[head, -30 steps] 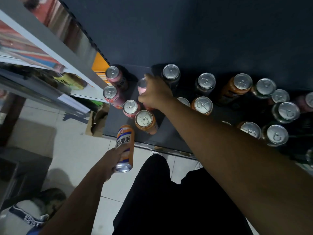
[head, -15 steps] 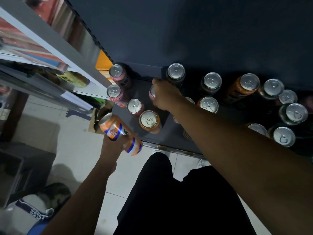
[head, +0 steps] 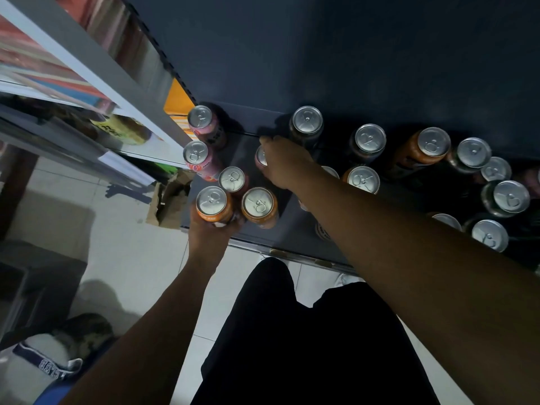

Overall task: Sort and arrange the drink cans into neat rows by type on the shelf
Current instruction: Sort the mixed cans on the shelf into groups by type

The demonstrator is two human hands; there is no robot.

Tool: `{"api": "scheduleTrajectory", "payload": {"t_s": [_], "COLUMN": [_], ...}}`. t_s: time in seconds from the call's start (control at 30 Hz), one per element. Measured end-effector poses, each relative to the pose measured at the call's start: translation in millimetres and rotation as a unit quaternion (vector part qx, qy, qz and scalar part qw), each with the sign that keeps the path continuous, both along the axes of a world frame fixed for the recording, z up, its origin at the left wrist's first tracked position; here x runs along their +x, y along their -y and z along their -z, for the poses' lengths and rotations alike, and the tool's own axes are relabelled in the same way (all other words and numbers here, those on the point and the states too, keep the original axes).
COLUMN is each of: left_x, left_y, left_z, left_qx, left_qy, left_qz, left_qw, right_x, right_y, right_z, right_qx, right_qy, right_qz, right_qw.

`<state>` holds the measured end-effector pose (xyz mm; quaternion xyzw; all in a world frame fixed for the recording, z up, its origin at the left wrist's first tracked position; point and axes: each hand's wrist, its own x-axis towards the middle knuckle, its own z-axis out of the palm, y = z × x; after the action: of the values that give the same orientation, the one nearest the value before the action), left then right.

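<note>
A shop: stocked shelving (head: 87, 52), a dark shelf (head: 292, 232) crowded with drink cans (head: 370, 138)

1. A single camera sits on the person's head, above the shelf (head: 286, 226), and faces forward and steeply down.
2. It sees the cans (head: 307, 119) almost straight onto their tops; their sides lean outward toward the frame's edges, as a wide lens shows them.
3. The shelf's front edge crosses mid-frame, slanting down to the right; its back edge meets a dark wall (head: 350, 54) that fills the top.
4. The view is close: both arms enter from below, the left hand (head: 210, 232) gripping an orange can (head: 211, 201) at the front left corner and the right hand (head: 287, 163) gripping a pink can (head: 261, 156) nearer the back edge.
5. Below the front edge lie the legs (head: 306, 331) and floor (head: 122, 244).
</note>
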<state>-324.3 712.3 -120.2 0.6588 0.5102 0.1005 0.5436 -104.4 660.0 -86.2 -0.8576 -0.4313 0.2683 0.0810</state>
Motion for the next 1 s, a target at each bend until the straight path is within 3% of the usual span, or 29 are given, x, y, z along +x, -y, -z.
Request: {"api": "scheduleTrajectory", "payload": {"t_s": [0.27, 0.63, 0.83, 1.0], "left_x": [-5, 6, 27, 56], "left_y": [9, 10, 6, 0], "left_z": [-22, -71, -103, -121], "left_qx": [0.038, 0.1, 0.186, 0.284], "left_qy": [0.019, -0.056, -0.047, -0.018], "left_qz": [0.007, 0.016, 0.098, 0.196], "left_qw": [0.999, 0.993, 0.976, 0.938], "right_x": [-8, -26, -34, -40], "right_y": [14, 70, 95, 111], "right_z": [-31, -93, -116, -128], "right_qx": [0.06, 0.064, 0.062, 0.047], "right_qy": [0.016, -0.001, 0.013, 0.017], "right_qz": [0.043, 0.134, 0.177, 0.22], "right_qw": [0.997, 0.989, 0.982, 0.974]}}
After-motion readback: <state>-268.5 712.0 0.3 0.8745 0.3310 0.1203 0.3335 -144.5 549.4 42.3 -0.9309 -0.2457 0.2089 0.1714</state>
